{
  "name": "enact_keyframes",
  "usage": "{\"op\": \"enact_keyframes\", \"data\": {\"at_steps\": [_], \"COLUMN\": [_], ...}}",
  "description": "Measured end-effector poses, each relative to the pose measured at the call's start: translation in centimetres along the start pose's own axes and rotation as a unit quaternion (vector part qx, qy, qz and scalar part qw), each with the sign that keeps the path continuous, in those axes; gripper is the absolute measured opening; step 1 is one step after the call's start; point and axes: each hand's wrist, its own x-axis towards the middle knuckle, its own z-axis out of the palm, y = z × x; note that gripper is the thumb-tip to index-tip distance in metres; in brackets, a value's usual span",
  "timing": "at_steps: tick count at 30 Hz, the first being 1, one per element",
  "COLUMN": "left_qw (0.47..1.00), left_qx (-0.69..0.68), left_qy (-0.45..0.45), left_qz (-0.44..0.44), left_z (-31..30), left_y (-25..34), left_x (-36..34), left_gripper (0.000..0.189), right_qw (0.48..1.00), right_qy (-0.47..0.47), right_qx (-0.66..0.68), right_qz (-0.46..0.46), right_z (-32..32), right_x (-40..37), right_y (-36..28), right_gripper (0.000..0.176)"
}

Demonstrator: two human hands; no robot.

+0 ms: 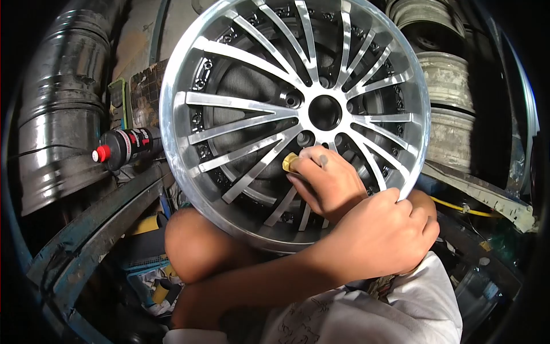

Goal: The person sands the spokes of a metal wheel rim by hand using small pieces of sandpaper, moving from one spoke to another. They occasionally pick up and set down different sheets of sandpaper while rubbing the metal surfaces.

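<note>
An alloy wheel rim (182, 172) with bright silver spokes and dark gaps stands tilted in front of me, against my legs. My right hand (331, 179) is over the lower spokes, just below the centre hole. Its fingers pinch a small folded piece of yellow sandpaper (290, 162) beside a spoke. Crossing in front of it, my left forearm reaches to the right, where my left hand (395, 229) is closed on the wheel's lower right edge. That forearm hides part of my right wrist. The left fingertips are partly hidden.
A black bottle with a red cap (127, 148) lies at the left. Large metal cylinders (63, 114) stand behind it. Stacked wheels (441, 86) are at the right. Metal bars (97, 221) run along the left side, and a blue basket (140, 281) with scraps is below.
</note>
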Motion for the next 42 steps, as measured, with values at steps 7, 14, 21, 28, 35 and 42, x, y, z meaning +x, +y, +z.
{"op": "enact_keyframes", "data": {"at_steps": [7,14,21,28,35,42], "left_qw": [0.998,0.999,0.999,0.998,0.998,0.996], "left_qx": [0.010,-0.002,0.006,0.014,0.017,0.028], "left_qy": [0.057,0.048,0.039,0.056,0.052,0.088], "left_qz": [0.002,0.000,0.003,-0.007,-0.011,-0.011], "left_z": [0.6,0.7,1.2,0.7,0.6,-0.8], "left_y": [0.8,1.3,1.9,1.2,0.3,0.5], "left_x": [0.1,0.0,-0.3,-0.2,0.4,1.1], "left_gripper": [0.012,0.011,0.013,0.013,0.013,0.014], "right_qw": [0.990,0.981,0.982,0.988,0.973,0.994], "right_qy": [0.007,-0.022,-0.068,-0.047,-0.040,-0.012], "right_qx": [-0.123,-0.173,-0.160,-0.131,-0.213,-0.109], "right_qz": [-0.067,-0.080,-0.072,-0.064,-0.084,0.004], "right_z": [2.1,1.6,0.5,0.3,3.3,3.7], "right_x": [0.6,1.1,1.0,1.8,2.8,3.3], "right_y": [0.5,0.3,0.1,-1.3,-2.9,-3.9], "right_gripper": [0.035,0.043,0.055,0.046,0.051,0.030]}}
